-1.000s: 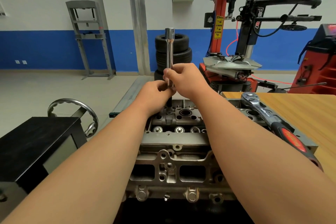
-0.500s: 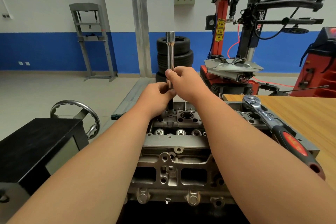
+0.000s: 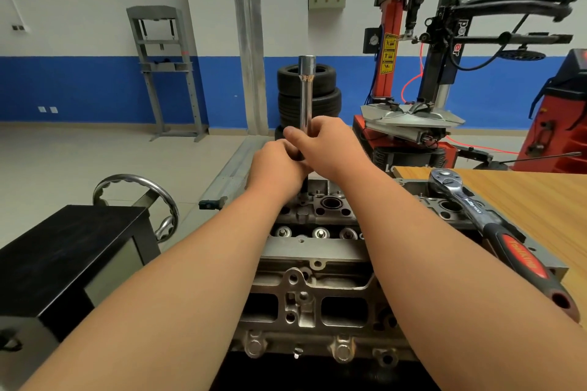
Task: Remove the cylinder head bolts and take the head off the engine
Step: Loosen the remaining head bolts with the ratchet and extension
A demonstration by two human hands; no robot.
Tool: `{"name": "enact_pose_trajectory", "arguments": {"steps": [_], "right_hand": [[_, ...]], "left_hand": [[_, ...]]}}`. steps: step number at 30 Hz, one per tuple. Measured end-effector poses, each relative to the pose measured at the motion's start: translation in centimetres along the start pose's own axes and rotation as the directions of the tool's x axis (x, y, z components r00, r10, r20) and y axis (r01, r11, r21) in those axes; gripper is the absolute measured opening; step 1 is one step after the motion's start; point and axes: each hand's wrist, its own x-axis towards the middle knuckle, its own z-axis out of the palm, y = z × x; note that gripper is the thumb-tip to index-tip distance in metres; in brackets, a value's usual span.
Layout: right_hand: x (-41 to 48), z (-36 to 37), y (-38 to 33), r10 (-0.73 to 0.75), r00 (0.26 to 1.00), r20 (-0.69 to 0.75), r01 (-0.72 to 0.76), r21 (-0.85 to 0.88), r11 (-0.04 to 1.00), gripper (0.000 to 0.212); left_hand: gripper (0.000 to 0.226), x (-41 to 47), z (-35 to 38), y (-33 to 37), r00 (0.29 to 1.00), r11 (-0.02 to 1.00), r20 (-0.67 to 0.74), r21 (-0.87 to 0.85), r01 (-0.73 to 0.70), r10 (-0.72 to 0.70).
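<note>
The grey metal cylinder head (image 3: 313, 282) lies on the engine in front of me, its valve tops and bolt holes showing. A long chrome socket extension (image 3: 306, 95) stands upright over the far end of the head. My left hand (image 3: 276, 168) grips its lower part, and my right hand (image 3: 330, 149) holds the shaft just above, fingers curled round it. The tool's lower end is hidden behind my hands. A ratchet wrench (image 3: 495, 232) with a red and black handle lies across the head's right side.
A wooden table (image 3: 540, 200) stands at the right. A black stand (image 3: 63, 247) with a metal handwheel (image 3: 139, 200) is at the left. Stacked tyres (image 3: 324, 95), a tyre changer (image 3: 422, 73) and a grey press frame (image 3: 165, 70) stand farther back.
Both hands stay on the upright extension at the same spot; their grip has shifted slightly round the shaft. The view has moved a little.
</note>
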Motion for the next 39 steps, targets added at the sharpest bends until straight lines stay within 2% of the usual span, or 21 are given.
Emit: {"name": "enact_pose_trajectory", "arguments": {"steps": [2, 3, 6, 8, 11, 15, 17, 20, 23, 26, 28, 31, 33, 35, 39], "right_hand": [[0.0, 0.1, 0.0, -0.002, 0.998, -0.067, 0.000, -0.032, 0.999, 0.036], [0.0, 0.0, 0.0, -0.013, 0.998, -0.069, 0.011, -0.026, 1.000, 0.034], [-0.3, -0.4, -0.1, -0.027, 1.000, -0.003, 0.027, 0.071, 0.997, 0.029], [-0.4, -0.5, -0.2, -0.023, 0.999, 0.046, 0.017, 0.125, 0.992, 0.027], [-0.2, -0.3, -0.3, -0.018, 0.997, 0.075, 0.013, 0.055, 0.998, 0.027], [-0.1, -0.3, 0.0, 0.032, 0.998, -0.045, -0.031, 0.022, 0.999, 0.032], [-0.2, -0.2, -0.1, 0.045, 0.998, -0.052, -0.045, 0.006, 0.999, 0.035], [-0.2, -0.5, -0.1, 0.002, 0.997, -0.077, -0.003, -0.011, 1.000, 0.030], [-0.2, -1.0, 0.0, -0.022, 1.000, 0.003, 0.022, 0.043, 0.999, 0.028], [-0.4, -0.9, -0.2, -0.013, 0.998, 0.069, 0.006, 0.104, 0.995, 0.030], [-0.4, -0.6, -0.2, 0.005, 0.999, 0.048, -0.010, 0.095, 0.995, 0.031], [-0.1, -0.4, -0.1, 0.061, 0.998, -0.032, -0.059, 0.070, 0.996, 0.029], [0.0, -0.5, 0.0, 0.024, 0.998, -0.050, -0.023, 0.039, 0.999, 0.027], [-0.1, -0.7, -0.1, -0.019, 1.000, -0.007, 0.019, 0.040, 0.999, 0.026], [-0.3, -0.8, -0.2, -0.025, 0.996, 0.088, 0.011, 0.160, 0.987, 0.029]], "left_hand": [[0.017, 0.0, 0.2, 0.1, 0.999, 0.999, -0.036, 0.034, 0.018, -0.017], [0.016, 0.0, 0.2, 0.0, 1.000, 1.000, -0.021, -0.002, 0.012, -0.012], [0.009, -0.2, 0.0, -0.4, 0.990, 0.985, 0.129, -0.167, -0.038, 0.060], [0.006, -0.4, -0.2, -0.5, 0.979, 0.977, 0.173, -0.202, -0.075, 0.110], [0.008, -0.2, -0.1, -0.4, 0.993, 0.986, 0.094, -0.155, -0.063, 0.078], [0.020, 0.1, 0.3, 0.0, 0.999, 0.995, 0.000, -0.085, 0.052, -0.052], [0.019, 0.0, 0.3, 0.0, 0.999, 0.996, 0.007, -0.082, 0.037, -0.037], [0.014, -0.2, 0.1, -0.4, 0.997, 0.981, 0.064, -0.195, -0.020, 0.033], [0.007, -0.5, -0.2, -0.7, 0.985, 0.961, 0.153, -0.274, -0.035, 0.079], [0.012, -0.3, -0.1, -0.7, 0.990, 0.969, 0.113, -0.241, -0.052, 0.081], [0.011, -0.2, 0.1, -0.5, 0.999, 0.976, 0.044, -0.219, -0.021, 0.032], [0.024, 0.0, 0.4, -0.4, 0.999, 0.981, -0.003, -0.192, 0.034, -0.036], [0.025, 0.1, 0.4, -0.5, 1.000, 0.978, 0.008, -0.206, 0.030, -0.029], [0.020, 0.0, 0.2, -0.6, 0.998, 0.973, 0.060, -0.229, 0.009, 0.005], [0.011, 0.0, 0.0, -0.7, 0.989, 0.975, 0.125, -0.219, -0.050, 0.079]]}}
